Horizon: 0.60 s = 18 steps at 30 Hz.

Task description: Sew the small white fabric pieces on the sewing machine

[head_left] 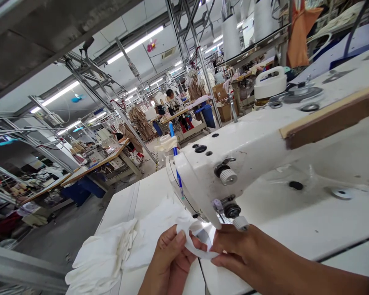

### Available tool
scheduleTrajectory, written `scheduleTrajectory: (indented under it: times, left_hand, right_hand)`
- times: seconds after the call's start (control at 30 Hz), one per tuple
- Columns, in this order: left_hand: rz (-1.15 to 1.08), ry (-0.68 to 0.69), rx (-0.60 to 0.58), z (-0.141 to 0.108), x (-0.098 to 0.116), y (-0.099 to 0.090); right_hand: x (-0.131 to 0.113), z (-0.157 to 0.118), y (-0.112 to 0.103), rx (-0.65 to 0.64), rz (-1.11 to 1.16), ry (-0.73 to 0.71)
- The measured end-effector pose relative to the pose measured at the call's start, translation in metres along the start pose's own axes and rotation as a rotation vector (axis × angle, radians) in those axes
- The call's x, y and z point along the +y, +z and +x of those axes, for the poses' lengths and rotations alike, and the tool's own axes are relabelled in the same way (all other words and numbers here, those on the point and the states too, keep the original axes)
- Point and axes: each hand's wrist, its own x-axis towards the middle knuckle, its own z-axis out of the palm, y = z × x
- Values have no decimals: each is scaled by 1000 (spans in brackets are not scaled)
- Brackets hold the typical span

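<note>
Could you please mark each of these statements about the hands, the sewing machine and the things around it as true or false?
1. Left hand and right hand both hold the white band. True.
2. The pen at the end of the sewing machine is red. False: it is blue.
3. The white cloth pile lies to the left of both hands. True.
4. The orange cloth lies under the hands. False: it hangs in the upper right of the view.
5. Both hands are far from the sewing machine. False: they are close by its needle end.
</note>
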Motion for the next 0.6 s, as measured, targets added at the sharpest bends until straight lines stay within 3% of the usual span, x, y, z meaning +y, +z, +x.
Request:
scheduleTrajectory:
  times: [0.23, 0.37, 0.53, 0.6]
  left_hand:
    - [-87, -72, -129, -4, -4, 0]
    - [-132, -72, -217, -4, -5, -1]
    - [-161, -57, -46, 2, -6, 1]
    - [-162, -72, -41, 3, -8, 0]
  right_hand:
    - [-8, -3, -3, -36, 91, -15]
    - [-14, -6, -2, -61, 137, 118]
    - [-17, -5, -1, -76, 194, 217]
    - [-17, -5, 0, -99, 224, 246]
